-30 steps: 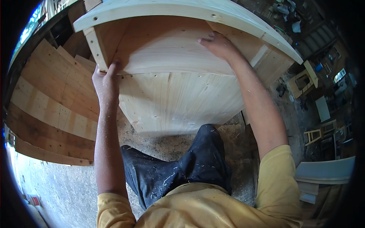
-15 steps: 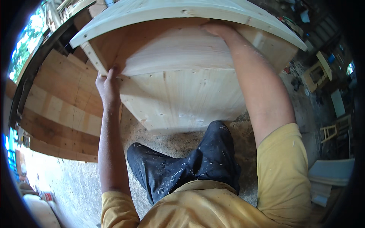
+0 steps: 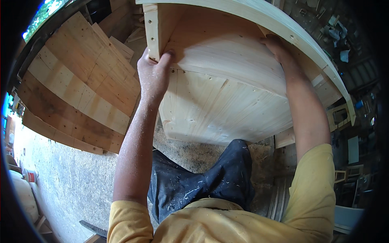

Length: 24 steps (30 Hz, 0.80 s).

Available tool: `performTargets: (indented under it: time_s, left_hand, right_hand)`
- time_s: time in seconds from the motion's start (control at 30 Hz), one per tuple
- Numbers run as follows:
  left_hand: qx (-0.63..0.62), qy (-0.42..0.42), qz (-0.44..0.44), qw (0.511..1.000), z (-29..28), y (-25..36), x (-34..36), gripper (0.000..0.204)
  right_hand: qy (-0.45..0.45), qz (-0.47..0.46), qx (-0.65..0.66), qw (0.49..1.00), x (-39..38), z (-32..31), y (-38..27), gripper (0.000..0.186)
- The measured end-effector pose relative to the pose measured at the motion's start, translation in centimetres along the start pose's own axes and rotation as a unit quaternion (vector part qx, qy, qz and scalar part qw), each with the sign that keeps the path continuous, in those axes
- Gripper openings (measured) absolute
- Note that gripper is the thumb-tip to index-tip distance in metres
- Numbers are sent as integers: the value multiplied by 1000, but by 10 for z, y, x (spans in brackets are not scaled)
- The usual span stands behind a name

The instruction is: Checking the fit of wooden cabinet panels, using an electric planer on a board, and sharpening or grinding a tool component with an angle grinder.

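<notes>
A pale, unfinished wooden cabinet (image 3: 225, 107) with an open compartment stands in front of my knees. My left hand (image 3: 154, 77) is closed round the lower end of its left side panel (image 3: 152, 30), thumb on the inner side. Reaching into the compartment, my right hand (image 3: 278, 47) grips a wooden edge beneath the overhanging top (image 3: 291, 37); its fingertips are partly hidden in shadow. Screw holes dot the side panel's front edge.
Large joined wood panels (image 3: 81, 85) lean close by on the left. The concrete floor (image 3: 77, 178) carries dust, with a dark strip (image 3: 93, 227) lying at lower left. Small wooden frames (image 3: 339, 115) and clutter are at the right.
The cabinet has turned and shifted to the right in view, and both hands have moved right with it. My view has shifted too. Both hands keep their hold.
</notes>
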<state>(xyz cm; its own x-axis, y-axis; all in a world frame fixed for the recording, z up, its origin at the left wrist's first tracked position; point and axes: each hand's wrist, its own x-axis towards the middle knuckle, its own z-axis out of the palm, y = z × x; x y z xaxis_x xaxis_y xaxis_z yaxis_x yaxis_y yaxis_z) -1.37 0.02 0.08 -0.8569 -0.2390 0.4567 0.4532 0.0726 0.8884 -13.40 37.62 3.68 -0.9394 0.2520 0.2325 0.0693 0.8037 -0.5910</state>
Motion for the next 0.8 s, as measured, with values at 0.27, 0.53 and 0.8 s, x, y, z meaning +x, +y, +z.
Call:
performTargets:
  time_s: [0.27, 0.53, 0.8]
  left_hand:
    - [4, -11, -17, 1000, -1, 9, -3, 24]
    - [-99, -169, 3, 981, -19, -5, -4, 84]
    - [-150, -230, 9, 962, -38, -32, 1, 80]
  right_hand:
    - [15, 16, 22, 1000, -1, 4, -1, 49]
    - [13, -81, -85, 993, 5, -6, 14, 60]
    - [-14, 9, -2, 1000, 3, -2, 13, 63]
